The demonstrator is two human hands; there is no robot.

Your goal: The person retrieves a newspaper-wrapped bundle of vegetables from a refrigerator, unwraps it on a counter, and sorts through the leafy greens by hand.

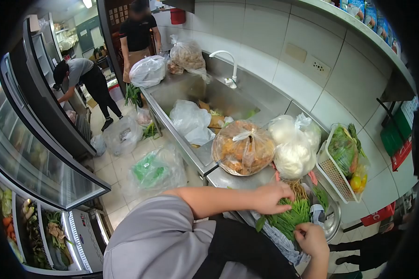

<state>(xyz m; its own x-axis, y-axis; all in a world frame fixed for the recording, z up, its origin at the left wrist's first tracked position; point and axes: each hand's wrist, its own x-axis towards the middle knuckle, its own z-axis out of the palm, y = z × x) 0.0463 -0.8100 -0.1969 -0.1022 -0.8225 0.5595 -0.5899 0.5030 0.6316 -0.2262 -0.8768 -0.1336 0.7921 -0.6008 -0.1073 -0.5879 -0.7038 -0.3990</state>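
The leafy greens (291, 216) hide some fingertips of my left grip (273, 198), so what those tips touch I can't tell. Beyond the sink (260, 101), the standing person's (138, 35) head is a blur. The white plastic bag (147, 72) at the sink's far end conceals its contents. Left of the sink, the glass-door fridge (42, 144) is cut off; to its right, blue packets (370, 16) are too, their print unreadable.

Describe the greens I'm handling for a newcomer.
Find the steel sink, then the knotted bag of brownish food beside it. Past that, between the left hand and right hand, lie the greens: unbagged, with brownish ends, unlike the bagged vegetables in the basket.
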